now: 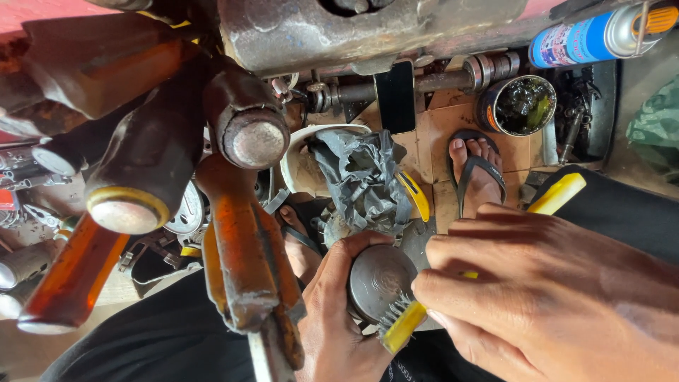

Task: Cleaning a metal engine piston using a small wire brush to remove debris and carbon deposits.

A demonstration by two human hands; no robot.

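Metal disc (382, 281) gripped in left hand (336, 318), yellow brush (404, 322) gripped in right hand (552, 297), bristles touching disc.

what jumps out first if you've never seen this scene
Low in the middle, the left hand grips a round dark metal part while the right hand scrubs it with a yellow wire brush. Worn orange tool handles crowd the left foreground, and a blue spray can lies top right.

Repair workshop, floor-level: greasy metal machine parts (297, 28), worn tool handles (240, 255), spray can (594, 35), tin of black grease (520, 106), oily rag (361, 177), cardboard sheet (438, 134) underfoot w/ scattered hardware.
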